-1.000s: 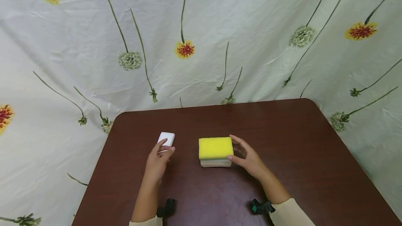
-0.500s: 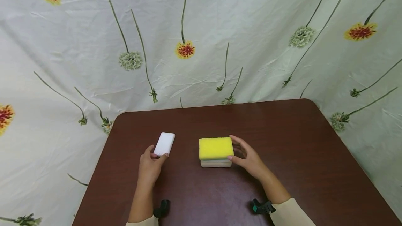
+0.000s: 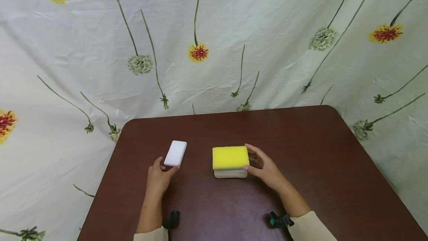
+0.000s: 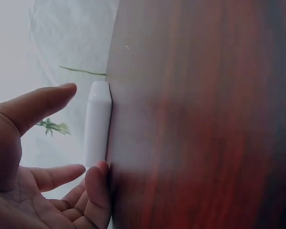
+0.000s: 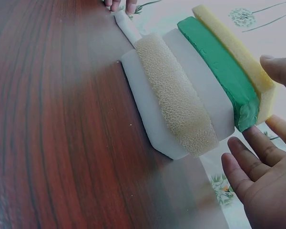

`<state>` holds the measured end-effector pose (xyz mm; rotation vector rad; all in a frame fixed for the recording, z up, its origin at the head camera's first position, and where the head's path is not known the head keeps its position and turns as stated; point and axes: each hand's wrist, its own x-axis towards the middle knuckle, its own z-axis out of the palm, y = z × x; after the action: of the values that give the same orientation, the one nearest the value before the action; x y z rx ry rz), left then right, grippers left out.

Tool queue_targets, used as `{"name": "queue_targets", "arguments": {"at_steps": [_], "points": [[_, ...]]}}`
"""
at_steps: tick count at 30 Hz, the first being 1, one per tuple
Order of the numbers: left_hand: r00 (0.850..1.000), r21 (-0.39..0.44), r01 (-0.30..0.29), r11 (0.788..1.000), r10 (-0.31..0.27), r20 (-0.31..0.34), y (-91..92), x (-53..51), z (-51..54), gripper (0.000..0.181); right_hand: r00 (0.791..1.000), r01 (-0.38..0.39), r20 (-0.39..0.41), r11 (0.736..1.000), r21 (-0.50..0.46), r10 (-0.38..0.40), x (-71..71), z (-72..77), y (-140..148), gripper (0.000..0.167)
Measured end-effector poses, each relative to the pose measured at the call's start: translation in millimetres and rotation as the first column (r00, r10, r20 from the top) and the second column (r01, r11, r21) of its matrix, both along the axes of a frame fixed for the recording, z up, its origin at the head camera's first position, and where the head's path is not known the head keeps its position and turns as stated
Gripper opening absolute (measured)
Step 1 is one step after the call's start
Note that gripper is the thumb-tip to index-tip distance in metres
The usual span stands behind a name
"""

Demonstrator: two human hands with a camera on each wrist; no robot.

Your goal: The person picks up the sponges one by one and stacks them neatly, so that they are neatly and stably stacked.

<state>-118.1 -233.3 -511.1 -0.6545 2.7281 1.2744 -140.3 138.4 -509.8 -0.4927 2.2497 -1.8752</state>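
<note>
A white rectangular block lies flat on the table. My left hand stands at its near end, thumb and fingers spread, and in the left wrist view the thumb is clear of the block. At mid-table is a stack, topped by a yellow sponge. Side-on in the right wrist view, the layers beneath it are a green slab, a white block, a beige porous sponge and a bottom white block. My right hand is beside the stack, fingers loosely extended around its right side.
Dark reddish-brown table has rounded far corners. Behind and beside it hangs a pale floral cloth. Black devices are strapped at the left wrist and right wrist.
The left hand has drawn back toward the near left from over the white block, uncovering it; its fingers have loosened from it. The right hand and the stack have stayed in place.
</note>
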Motion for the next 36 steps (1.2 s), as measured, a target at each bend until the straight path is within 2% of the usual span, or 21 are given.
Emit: {"name": "queue_targets", "arguments": {"at_steps": [16, 25, 36], "points": [[0.997, -0.046, 0.072, 0.996, -0.071, 0.019, -5.5, -9.6, -1.9, 0.086, 1.000, -0.006, -0.004, 1.000, -0.006, 0.006, -0.8, 1.0, 1.3, 0.073], [0.998, -0.080, 0.067, 0.995, -0.066, 0.015, -6.1, -13.9, -4.0, 0.084, 1.000, -0.007, -0.002, 1.000, -0.007, 0.007, -0.9, -0.1, 1.6, 0.072], [0.998, -0.118, 0.053, 0.992, -0.051, 0.024, -9.7, -14.5, -7.9, 0.074, 1.000, -0.011, -0.007, 1.000, 0.002, 0.011, -2.2, -2.0, 1.4, 0.072]]}}
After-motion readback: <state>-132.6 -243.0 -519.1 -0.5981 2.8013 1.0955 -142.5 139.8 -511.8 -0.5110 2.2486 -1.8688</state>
